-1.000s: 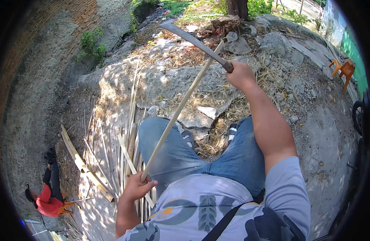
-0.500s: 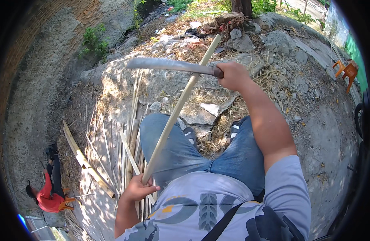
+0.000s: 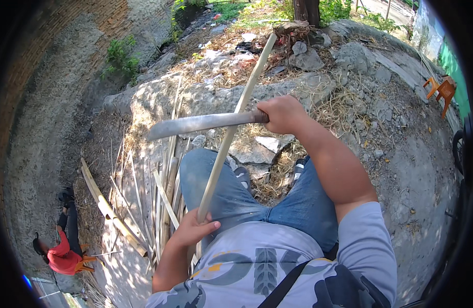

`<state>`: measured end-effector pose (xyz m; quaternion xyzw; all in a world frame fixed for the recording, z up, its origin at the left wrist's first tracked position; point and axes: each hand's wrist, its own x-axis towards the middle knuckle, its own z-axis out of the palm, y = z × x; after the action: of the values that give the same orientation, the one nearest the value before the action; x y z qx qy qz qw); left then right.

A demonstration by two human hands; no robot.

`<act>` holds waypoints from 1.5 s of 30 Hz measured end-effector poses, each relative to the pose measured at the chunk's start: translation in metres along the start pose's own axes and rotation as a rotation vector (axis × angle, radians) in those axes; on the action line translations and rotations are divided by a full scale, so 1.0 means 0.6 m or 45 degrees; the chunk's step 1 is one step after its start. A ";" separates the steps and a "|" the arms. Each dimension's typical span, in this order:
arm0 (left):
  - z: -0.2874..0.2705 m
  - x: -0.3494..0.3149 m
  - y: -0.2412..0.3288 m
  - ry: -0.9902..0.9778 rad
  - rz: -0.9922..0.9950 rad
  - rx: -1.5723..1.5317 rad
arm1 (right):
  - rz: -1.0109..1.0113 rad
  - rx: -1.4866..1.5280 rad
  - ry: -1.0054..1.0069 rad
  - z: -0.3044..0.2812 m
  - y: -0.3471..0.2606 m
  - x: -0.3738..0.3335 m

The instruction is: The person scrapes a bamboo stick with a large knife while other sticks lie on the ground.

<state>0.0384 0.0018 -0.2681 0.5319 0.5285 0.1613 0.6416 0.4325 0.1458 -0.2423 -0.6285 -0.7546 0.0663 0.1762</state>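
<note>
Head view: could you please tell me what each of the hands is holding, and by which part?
The right hand grips a long knife by its handle end. The left hand holds a long bamboo stick near its lower end.

We see bare dirt ground (image 3: pixel 416 169) — grey, cracked, sunlit. On it: a spread of split bamboo strips (image 3: pixel 159 200) at left, a thicker pole (image 3: pixel 110 210) beside them, dry straw (image 3: pixel 277 174) and flat stone chunks (image 3: pixel 267 145) by the feet, rubble (image 3: pixel 308 59) further out — an orange chair (image 3: pixel 441 91) at far right.
</note>
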 end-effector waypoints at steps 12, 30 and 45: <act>0.008 0.012 0.017 -0.054 0.035 -0.032 | 0.005 0.006 0.094 0.012 0.040 0.010; 0.001 0.017 0.036 -0.028 0.044 -0.083 | -0.573 -0.124 0.195 0.020 -0.036 -0.001; 0.020 0.023 0.019 -0.017 0.021 -0.165 | -0.226 -0.089 -0.002 0.008 -0.022 -0.008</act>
<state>0.0582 0.0108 -0.2669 0.4947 0.5082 0.1968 0.6770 0.4195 0.1393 -0.2431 -0.5648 -0.8094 0.0245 0.1590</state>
